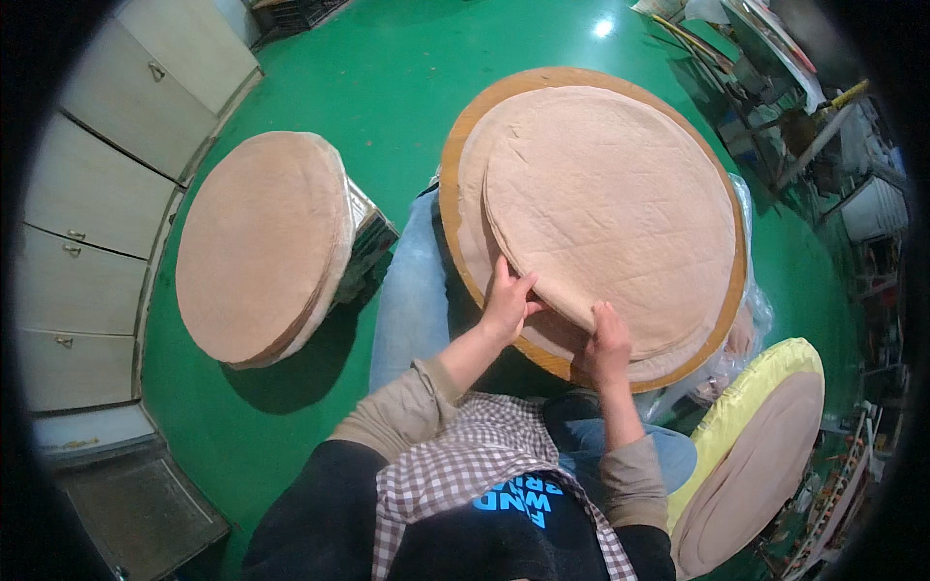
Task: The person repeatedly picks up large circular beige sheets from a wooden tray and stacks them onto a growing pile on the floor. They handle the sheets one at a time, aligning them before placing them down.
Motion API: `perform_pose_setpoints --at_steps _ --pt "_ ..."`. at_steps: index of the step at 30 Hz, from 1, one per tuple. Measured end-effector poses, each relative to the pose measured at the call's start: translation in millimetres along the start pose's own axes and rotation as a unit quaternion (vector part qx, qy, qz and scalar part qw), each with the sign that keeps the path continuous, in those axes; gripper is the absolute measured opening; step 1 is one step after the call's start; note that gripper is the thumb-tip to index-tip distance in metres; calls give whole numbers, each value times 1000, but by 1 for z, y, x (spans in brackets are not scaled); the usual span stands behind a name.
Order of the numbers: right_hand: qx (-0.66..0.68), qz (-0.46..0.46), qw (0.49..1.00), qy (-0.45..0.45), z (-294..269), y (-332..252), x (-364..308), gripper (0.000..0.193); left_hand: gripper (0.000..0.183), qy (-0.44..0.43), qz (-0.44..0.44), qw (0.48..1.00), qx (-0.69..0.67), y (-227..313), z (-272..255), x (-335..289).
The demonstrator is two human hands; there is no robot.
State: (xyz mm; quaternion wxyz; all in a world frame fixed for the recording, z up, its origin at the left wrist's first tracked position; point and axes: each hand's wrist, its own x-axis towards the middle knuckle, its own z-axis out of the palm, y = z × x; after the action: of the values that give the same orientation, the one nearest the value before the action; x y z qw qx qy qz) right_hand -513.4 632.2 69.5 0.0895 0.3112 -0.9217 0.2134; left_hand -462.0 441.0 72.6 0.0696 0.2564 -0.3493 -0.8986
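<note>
A thin, round tan sheet [620, 213], like a large flatbread, lies creased on a stack of similar sheets [472, 218] on a round wooden board [736, 281]. Its near left edge is lifted and curled over. My left hand [509, 305] pinches that edge between thumb and fingers. Close by on the right, my right hand [608, 341] grips the same curled edge, its fingertips partly hidden. Both hands are at the near side of the board, above my lap.
Left of me, another stack of round tan sheets [257, 242] rests on a shiny metal support [363, 228]. At lower right, folded sheets [751, 474] lie on a yellow cover [796, 363]. Pale cabinets [92, 237] line the left; cluttered racks [809, 136] stand right on the green floor [387, 87].
</note>
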Motion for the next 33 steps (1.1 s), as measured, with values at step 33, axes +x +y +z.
perform_pose_setpoints --at_steps 33 --pt "97 35 995 2 -34 0 21 39 51 -33 -37 977 -207 -8 -10 5"
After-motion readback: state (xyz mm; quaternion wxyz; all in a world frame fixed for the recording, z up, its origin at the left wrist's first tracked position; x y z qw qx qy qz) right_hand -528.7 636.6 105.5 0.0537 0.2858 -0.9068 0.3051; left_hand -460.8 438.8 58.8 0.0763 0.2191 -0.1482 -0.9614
